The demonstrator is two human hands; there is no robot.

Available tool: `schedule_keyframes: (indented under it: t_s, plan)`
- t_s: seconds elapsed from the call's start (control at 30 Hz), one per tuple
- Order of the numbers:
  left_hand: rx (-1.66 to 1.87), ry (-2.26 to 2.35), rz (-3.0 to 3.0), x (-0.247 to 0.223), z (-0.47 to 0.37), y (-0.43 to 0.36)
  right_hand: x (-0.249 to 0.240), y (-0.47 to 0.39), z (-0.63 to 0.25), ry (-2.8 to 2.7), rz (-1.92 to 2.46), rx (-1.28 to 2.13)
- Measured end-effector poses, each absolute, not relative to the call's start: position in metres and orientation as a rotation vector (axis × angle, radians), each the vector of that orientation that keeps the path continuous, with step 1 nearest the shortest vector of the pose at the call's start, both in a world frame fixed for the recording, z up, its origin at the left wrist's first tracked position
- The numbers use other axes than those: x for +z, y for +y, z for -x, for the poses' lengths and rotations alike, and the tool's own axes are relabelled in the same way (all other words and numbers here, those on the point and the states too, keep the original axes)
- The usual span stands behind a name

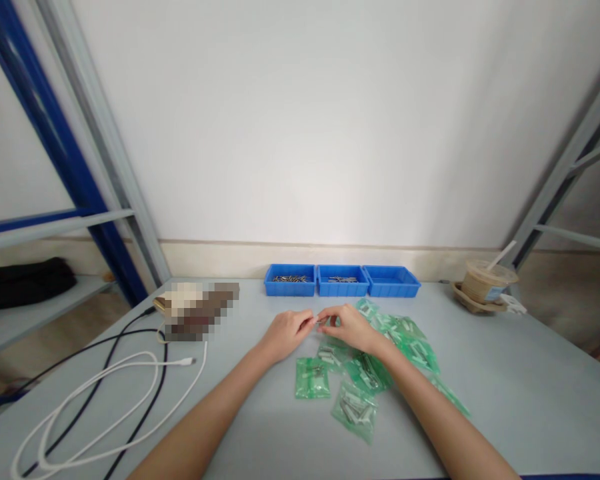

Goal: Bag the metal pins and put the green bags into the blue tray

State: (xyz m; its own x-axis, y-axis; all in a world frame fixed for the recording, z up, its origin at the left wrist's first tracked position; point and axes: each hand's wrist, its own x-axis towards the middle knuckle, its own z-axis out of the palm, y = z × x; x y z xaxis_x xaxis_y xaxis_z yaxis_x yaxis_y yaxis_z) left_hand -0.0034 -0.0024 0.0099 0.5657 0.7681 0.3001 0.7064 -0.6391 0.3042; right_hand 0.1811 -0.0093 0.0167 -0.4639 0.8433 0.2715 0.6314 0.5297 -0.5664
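My left hand (286,333) is closed, thumb against the fingers, above the table's middle. Its fingertips meet those of my right hand (351,327), which is curled in a pinch. Whatever lies between them is too small to make out. Just below the hands is a green plastic bag (312,379) with small metal pieces inside. Another clear green bag (356,410) of slim metal pieces lies nearer to me. Several more green bags (415,345) are heaped beneath and beyond my right hand and forearm.
Along the wall stand a left blue bin (290,289) and a middle blue bin (343,289), both with metal pieces, and a right blue bin (394,291). A cup (485,283) sits in a tray at right. White cable (153,360) and black cords loop at left, beside a blurred object (195,313).
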Motion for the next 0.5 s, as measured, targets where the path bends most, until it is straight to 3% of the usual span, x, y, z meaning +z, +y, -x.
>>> schedule_keyframes:
  t_s: [0.27,0.5]
  plan:
    - [0.750,1.241,-2.539,0.008,0.006,-0.002,0.020,-0.013,-0.178,-2.267,1.265,0.229]
    - [0.723,1.422,-2.468,0.008,0.011,0.006,0.047,0.054,-0.207,-2.065,1.543,0.030]
